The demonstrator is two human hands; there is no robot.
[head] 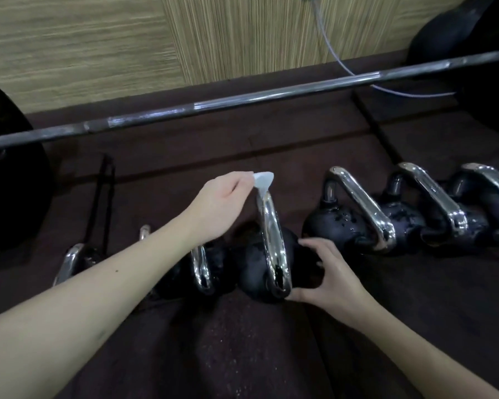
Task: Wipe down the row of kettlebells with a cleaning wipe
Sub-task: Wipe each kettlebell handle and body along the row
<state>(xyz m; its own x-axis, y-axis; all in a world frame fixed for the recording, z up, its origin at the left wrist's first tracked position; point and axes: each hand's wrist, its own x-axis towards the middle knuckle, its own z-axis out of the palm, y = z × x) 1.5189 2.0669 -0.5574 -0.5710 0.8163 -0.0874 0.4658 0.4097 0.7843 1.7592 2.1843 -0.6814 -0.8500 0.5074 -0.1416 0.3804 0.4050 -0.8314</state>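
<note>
Head view is showing me a row of kettlebells lying on dark matting, and I am taking the middle kettlebell (267, 254) as my landmark. To its left, two smaller kettlebells (202, 263) are sitting partly hidden under my forearm; I cannot tell whether they are wiped yet. My left hand (216, 203) is hovering just left of the landmark's chrome handle (271, 234), its fingers pinching a small white wipe (263, 180) that is touching the top of that handle. My right hand (326, 272) is cupping the right side of the landmark's black ball, fingers curled round it, steadying it I judge. To the right of the landmark, three more kettlebells (355, 223) are lying close together, and the nearest is glistening with droplets, which could mean cleaner or wiping; I cannot say which. My reading is that I am working mid-row, on the handle, with the landmark's ball and some neighbours probably outstanding.
</note>
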